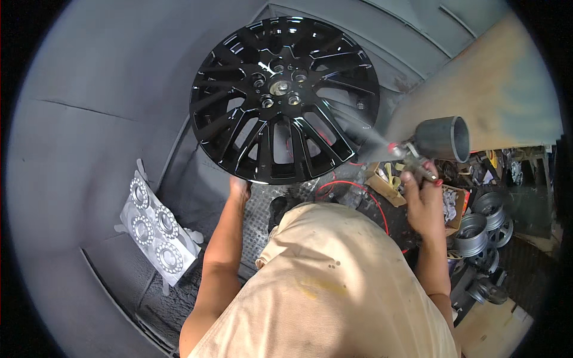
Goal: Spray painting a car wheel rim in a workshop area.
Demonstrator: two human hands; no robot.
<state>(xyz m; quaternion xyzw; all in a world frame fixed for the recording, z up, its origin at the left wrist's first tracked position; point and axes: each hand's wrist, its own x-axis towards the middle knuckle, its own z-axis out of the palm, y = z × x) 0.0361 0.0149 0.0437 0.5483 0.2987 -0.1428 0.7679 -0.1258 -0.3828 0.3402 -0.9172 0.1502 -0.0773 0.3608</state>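
Observation:
A glossy black multi-spoke wheel rim [307,89] is raised in front of me, its face toward me, with a bolt-like end showing in its centre bore. My left hand [240,187] reaches up at the rim's lower left edge; its fingers are hidden behind the rim. On the right, my right hand [424,200] is closed around a spray gun [413,160] with a grey cup [439,139] on it. The gun's red-tipped nozzle points left at the rim, and a pale mist streams from it toward the lower right spokes. Gun and rim stay apart.
A red hose [382,210] curves across the floor below the rim. At left, a pale panel [154,230] carries several ring-shaped parts. Cardboard boxes [385,186] and several bare wheels [471,232] crowd the right side. A tan panel [477,89] stands behind the gun.

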